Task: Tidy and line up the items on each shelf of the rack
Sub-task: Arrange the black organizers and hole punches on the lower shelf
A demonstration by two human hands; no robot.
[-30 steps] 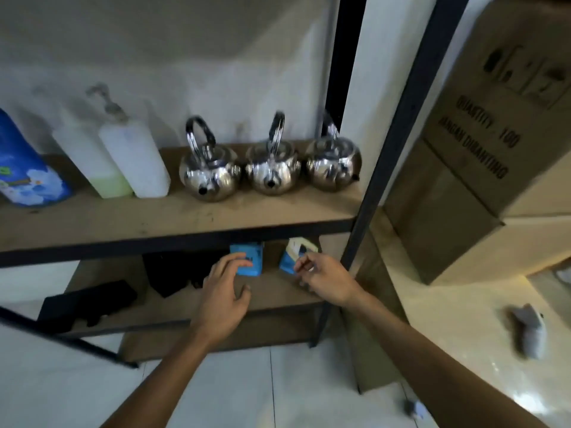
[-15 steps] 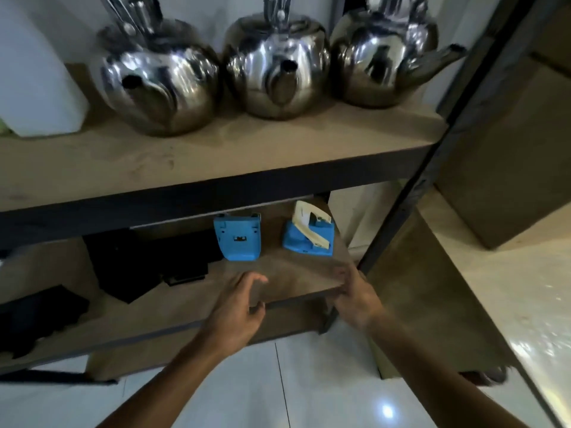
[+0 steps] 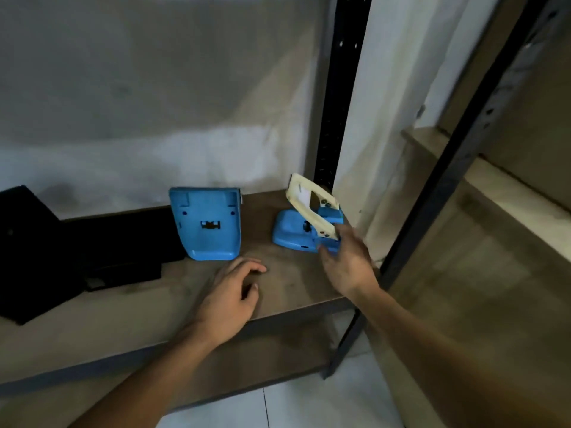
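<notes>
Dim light fell on a brown wooden shelf (image 3: 139, 310) of a dark metal rack, its board scuffed and dusty, set against a stained grey-white wall (image 3: 139, 88). One perforated black upright (image 3: 336, 97) stood at the back right corner, and another slanted post (image 3: 438, 193) framed the front right, with pale glossy floor tiles (image 3: 309, 406) showing under the shelf's front edge. At the left of the board lay flat black items (image 3: 46, 251), too dark to make out. Near the middle a blue plastic plate (image 3: 207, 223) stood leaning back, its moulded underside facing outward. To its right, apart from it, sat a blue stapler-like tool (image 3: 296, 233) with a cream lever raised at a slant. The person's right hand (image 3: 346, 264) reached in with fingers loosely spread, its fingertips touching the tool's near right end; I could not tell whether it truly gripped it. Their left hand (image 3: 231, 291) rested on the bare board just in front of the plate, fingers curled and relaxed, holding nothing. Beyond the rack, to the right, stood pale brown boards or boxes (image 3: 509, 211), blurred.
</notes>
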